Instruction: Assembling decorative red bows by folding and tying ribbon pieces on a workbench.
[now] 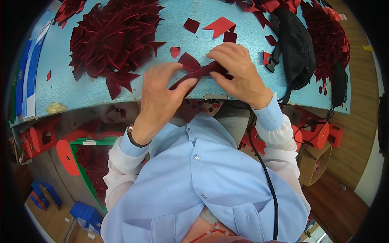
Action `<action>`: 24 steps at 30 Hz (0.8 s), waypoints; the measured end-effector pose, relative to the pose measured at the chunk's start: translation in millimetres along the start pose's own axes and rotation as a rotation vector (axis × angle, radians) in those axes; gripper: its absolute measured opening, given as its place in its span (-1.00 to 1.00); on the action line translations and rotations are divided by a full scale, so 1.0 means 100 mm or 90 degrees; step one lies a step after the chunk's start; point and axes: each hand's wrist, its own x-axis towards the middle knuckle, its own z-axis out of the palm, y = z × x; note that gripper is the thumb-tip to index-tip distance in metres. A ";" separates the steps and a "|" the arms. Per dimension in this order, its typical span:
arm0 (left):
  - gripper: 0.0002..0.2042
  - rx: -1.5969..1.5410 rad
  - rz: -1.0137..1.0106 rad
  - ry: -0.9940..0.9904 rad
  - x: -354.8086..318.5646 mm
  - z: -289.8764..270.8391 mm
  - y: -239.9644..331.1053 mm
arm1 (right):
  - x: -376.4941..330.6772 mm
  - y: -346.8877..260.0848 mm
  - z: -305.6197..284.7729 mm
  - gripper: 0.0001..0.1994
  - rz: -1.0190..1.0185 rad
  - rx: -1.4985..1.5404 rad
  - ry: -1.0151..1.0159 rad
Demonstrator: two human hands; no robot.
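Observation:
A dark red velvet ribbon bow [189, 62] is between my two hands, just above the light blue table. My left hand [160, 87] grips its left side, thumb on the lower tail and forefinger by the upper loop. On the other side my right hand [239, 73] has its fingers and thumb closed round the right loop. Part of the bow is hidden behind the right fingers. A large heap of dark red bows [115, 40] lies beyond my left hand, with a single bow [117, 82] at its near edge.
Red ribbon scraps [221, 26] are scattered beyond my hands. A black mesh pouch [296, 50] with a buckle lies to the right, beside another heap of bows [326, 44]. Below the table edge [87, 104], red spools [42, 137] and a green-rimmed crate [87, 174] stand. A black cable [263, 162] crosses my front.

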 end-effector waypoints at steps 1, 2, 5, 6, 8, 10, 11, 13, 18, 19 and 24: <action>-0.88 0.026 0.026 -0.005 0.02 0.02 0.02 | 0.00 0.00 0.01 -0.72 0.016 -0.024 -0.036; -0.88 0.026 0.026 -0.006 0.03 0.01 0.03 | -0.01 0.00 0.02 -0.74 0.031 -0.047 -0.072; -0.82 -0.023 0.088 0.020 0.01 -0.09 0.04 | -0.06 -0.01 0.05 -0.78 0.153 0.029 -0.064; -0.82 -0.022 0.092 0.021 0.00 -0.11 0.09 | -0.10 -0.04 0.05 -0.79 0.262 0.129 -0.023; -0.80 -0.138 -0.048 -0.135 -0.05 -0.14 0.21 | -0.15 -0.15 0.02 -0.80 0.365 0.229 0.025; -0.79 -0.191 -0.112 -0.210 -0.04 -0.09 0.28 | -0.17 -0.38 0.02 -0.81 0.519 0.415 0.113; -0.79 -0.344 -0.212 -0.174 -0.02 0.01 0.29 | -0.18 -0.47 0.01 -0.80 0.593 0.510 0.158; -0.78 -0.651 -0.414 -0.100 0.02 0.14 0.26 | -0.22 -0.62 0.05 -0.81 0.592 0.539 0.165; -0.80 -0.788 -0.481 -0.168 0.04 0.07 0.22 | -0.33 -0.73 0.00 -0.82 0.598 0.687 0.145; -0.79 -0.756 -0.467 -0.178 0.01 0.06 0.21 | -0.35 -0.72 -0.02 -0.82 0.599 0.732 0.129; -0.78 -0.678 -0.405 -0.239 -0.06 -0.03 0.27 | -0.34 -0.66 -0.13 -0.76 0.599 0.924 0.118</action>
